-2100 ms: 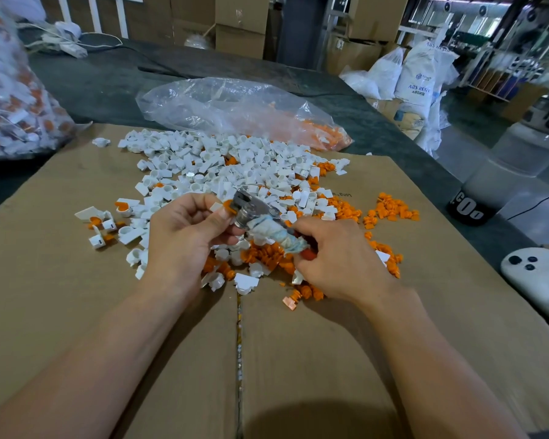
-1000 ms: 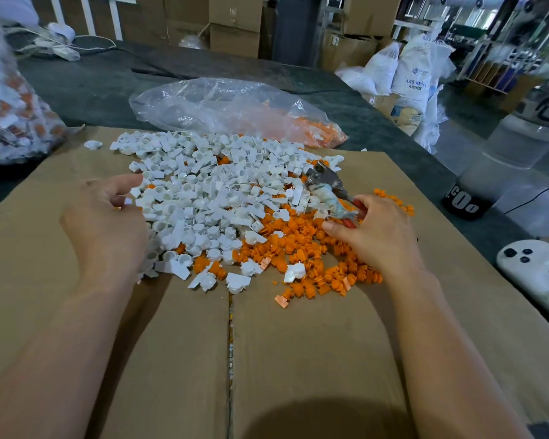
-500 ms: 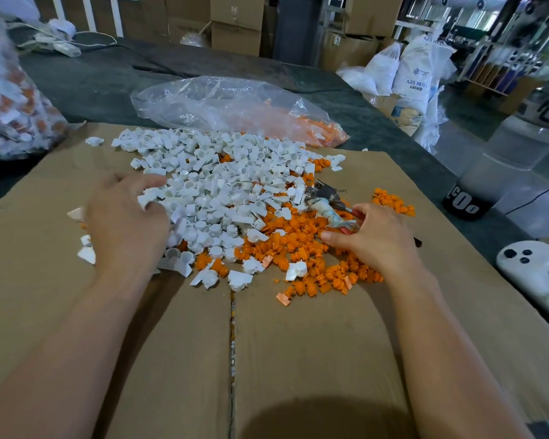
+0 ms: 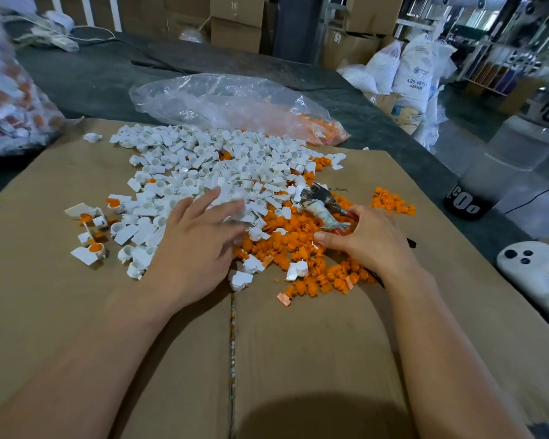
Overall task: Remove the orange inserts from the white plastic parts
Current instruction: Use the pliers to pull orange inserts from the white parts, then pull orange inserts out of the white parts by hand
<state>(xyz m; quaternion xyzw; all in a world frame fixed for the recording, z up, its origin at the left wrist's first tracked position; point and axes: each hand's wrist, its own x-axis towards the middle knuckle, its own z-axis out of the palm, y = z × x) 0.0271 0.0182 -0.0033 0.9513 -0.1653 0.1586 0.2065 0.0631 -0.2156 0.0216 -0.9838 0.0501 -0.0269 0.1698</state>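
On the cardboard sheet (image 4: 61, 327), white plastic parts (image 4: 222, 166) are heaped at 12 o'clock. Left hand (image 4: 197, 248) is laid on them, fingers (image 4: 200, 200) spread. Loose orange inserts (image 4: 292, 239) are piled at its 3 o'clock. Pliers (image 4: 322, 205) are gripped by right hand (image 4: 371, 242), fingers curled.

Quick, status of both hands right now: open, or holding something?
Left hand: open, fingers straight, reaching onto the white parts; nothing visibly held.
Right hand: closed, gripping the pliers by the handle.
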